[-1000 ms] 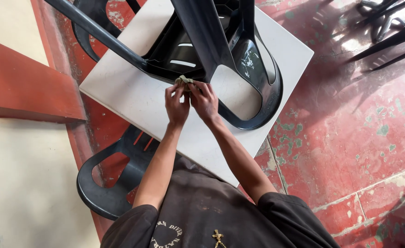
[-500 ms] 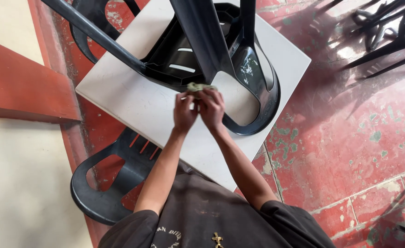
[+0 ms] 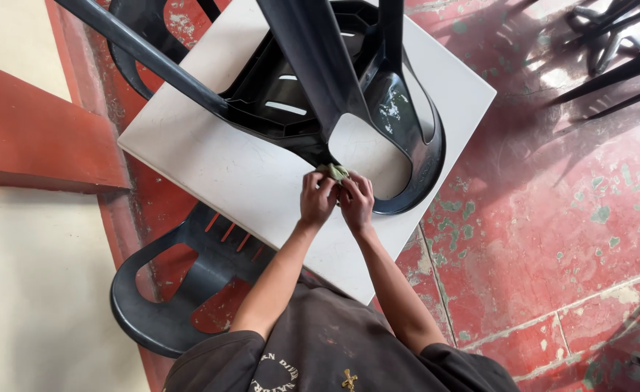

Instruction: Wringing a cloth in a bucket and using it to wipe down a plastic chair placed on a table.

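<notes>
Near the middle of the frame, the left hand (image 3: 316, 199) and the right hand (image 3: 356, 202) are closed side by side around a small greenish cloth (image 3: 334, 171), pressing it against the lower edge of an upturned dark plastic chair (image 3: 313, 87). That chair lies seat-down on a white square table (image 3: 211, 170), its legs reaching toward the top of the frame. A second dark chair (image 3: 167, 290) stands under the table at lower left, on a worn red tiled floor (image 3: 552, 239) that fills the right side.
</notes>
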